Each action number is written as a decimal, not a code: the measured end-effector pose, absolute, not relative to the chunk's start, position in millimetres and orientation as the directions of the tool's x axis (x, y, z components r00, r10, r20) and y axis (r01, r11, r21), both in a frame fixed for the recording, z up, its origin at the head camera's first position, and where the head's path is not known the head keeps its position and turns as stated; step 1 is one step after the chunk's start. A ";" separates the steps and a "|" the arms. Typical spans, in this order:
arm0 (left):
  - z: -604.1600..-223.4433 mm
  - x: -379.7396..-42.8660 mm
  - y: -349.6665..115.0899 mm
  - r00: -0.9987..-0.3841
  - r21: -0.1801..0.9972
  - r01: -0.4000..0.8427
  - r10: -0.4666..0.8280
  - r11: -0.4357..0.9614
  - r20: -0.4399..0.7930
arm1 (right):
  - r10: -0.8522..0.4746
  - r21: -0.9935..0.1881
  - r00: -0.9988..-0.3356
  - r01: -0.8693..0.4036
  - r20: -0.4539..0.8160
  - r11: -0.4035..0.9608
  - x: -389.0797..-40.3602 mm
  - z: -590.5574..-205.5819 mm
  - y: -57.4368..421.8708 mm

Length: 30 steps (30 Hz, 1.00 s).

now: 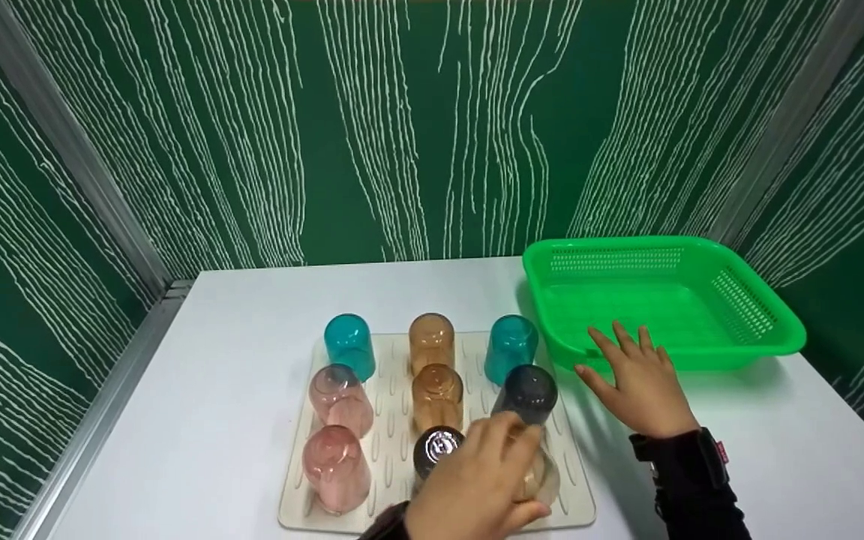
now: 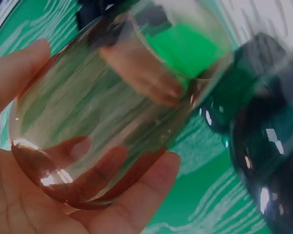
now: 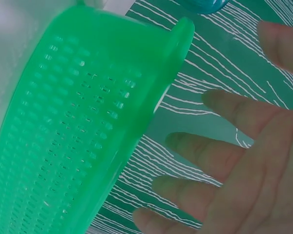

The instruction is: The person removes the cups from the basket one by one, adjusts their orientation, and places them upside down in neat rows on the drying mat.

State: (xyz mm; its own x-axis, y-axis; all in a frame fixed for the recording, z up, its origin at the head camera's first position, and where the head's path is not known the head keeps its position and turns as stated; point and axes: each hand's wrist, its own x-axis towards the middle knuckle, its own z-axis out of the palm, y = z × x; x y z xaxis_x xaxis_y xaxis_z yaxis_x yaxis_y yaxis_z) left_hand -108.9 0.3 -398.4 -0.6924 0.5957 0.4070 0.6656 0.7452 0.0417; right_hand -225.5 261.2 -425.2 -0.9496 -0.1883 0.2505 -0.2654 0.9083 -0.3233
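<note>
Over the front right corner of the cream drying mat (image 1: 379,517), my left hand (image 1: 477,472) grips a clear, faintly amber drinking glass (image 1: 546,480). In the left wrist view, thumb and fingers curl round the rounded base end of that glass (image 2: 112,112). A dark glass (image 1: 439,448) stands upside down just left of this hand, and a second dark glass (image 1: 529,390) is behind it. My right hand (image 1: 646,394) is spread with nothing in it, close to the near rim of the green plastic basket (image 1: 702,351). Its fingers are apart in the right wrist view.
Several more glasses stand upside down on the mat: pink ones (image 1: 336,465) at left, amber ones (image 1: 438,397) in the middle, and teal ones (image 1: 511,345) at the back corners. The white table (image 1: 214,390) meets green, white-lined walls (image 1: 357,150) behind.
</note>
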 end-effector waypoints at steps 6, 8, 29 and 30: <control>-424.4 -109.8 31.4 -0.645 -0.199 0.582 0.597 0.788 0.477 | -0.197 -0.313 -0.949 -0.270 0.246 0.911 -224.2 -425.6 256.2; -433.2 -110.8 38.7 -0.652 -0.236 0.546 0.585 0.804 0.483 | -0.199 -0.313 -0.949 -0.272 0.246 0.910 -223.8 -424.9 254.5; -456.2 -127.7 61.1 -0.699 -0.202 0.501 0.531 0.842 0.479 | -0.201 -0.305 -0.945 -0.277 0.258 0.911 -222.9 -427.1 255.4; -454.7 -127.2 60.8 -0.705 -0.205 0.498 0.531 0.842 0.470 | -0.202 -0.297 -0.941 -0.281 0.271 0.913 -222.8 -427.4 255.6</control>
